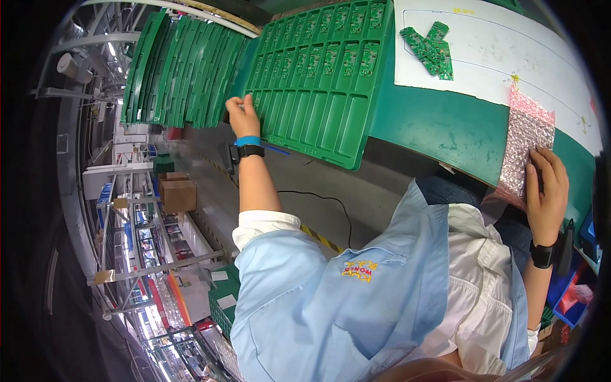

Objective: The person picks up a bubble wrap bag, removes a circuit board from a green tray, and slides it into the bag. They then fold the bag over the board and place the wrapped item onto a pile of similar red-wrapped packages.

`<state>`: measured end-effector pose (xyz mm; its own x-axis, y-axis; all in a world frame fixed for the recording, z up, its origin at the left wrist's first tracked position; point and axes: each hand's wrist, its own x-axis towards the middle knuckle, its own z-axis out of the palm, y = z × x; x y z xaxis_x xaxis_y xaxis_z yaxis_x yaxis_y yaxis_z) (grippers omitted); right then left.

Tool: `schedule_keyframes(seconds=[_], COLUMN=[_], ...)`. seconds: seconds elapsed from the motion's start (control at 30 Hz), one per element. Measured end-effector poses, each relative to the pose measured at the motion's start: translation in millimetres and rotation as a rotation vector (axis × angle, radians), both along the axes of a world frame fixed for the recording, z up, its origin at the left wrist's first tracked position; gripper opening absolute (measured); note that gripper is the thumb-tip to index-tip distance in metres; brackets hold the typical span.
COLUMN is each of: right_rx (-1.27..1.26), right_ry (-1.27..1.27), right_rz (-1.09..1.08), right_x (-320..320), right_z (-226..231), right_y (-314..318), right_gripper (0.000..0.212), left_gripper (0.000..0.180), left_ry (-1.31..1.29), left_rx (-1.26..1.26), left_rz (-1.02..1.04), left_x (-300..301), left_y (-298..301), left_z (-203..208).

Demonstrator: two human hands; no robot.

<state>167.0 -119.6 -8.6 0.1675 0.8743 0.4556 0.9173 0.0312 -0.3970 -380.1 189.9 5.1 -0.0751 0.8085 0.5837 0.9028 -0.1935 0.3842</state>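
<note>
My left hand point(244, 118) is at the near left corner of a green compartment tray point(328, 154), its fingers pinched together. Between them and the first slot of the tray's near row is a small circuit board point(256, 105), mostly hidden by the fingers. Green circuit boards point(331, 60) lie in the slots of the two farther rows; the other near-row slots are bare. On the right, my right hand point(547, 188) rests on a pinkish bubble-wrap bag point(525, 140), fingers stretched out and thumb apart. The bag's near end hangs past the table edge.
Several loose circuit boards point(433, 51) overlap on a white sheet point(484, 44) on the green table point(439, 134). A row of stacked green trays point(181, 70) stands at far left. A cardboard box point(178, 193) sits beyond the aisle; a blue bin point(569, 296) is at lower right.
</note>
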Motion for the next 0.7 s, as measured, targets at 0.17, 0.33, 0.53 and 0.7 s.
schedule_keyframes(seconds=[0.17,0.33,0.53,0.7], right_rx=[-0.006,-0.011,-0.01,-0.017], right_ry=[0.003,0.015,0.015,-0.007], right_rz=[0.0,0.005,0.02,-0.002], right_x=[0,1,-1,4], right_z=[0,0,-5,-1], right_y=[-1,0,4,-1], right_gripper=[0.02,0.019,0.019,0.019], left_gripper=[0.028,0.027,0.033,0.036], left_ry=[-0.047,0.417,0.452,0.171], left_rx=[-0.151,-0.287,-0.195,-0.144], left_rz=[-0.012,-0.211,-0.093,-0.006], left_x=[-23,-37,-46,-43], left_y=[16,27,18,26], left_z=[18,1,-2,8])
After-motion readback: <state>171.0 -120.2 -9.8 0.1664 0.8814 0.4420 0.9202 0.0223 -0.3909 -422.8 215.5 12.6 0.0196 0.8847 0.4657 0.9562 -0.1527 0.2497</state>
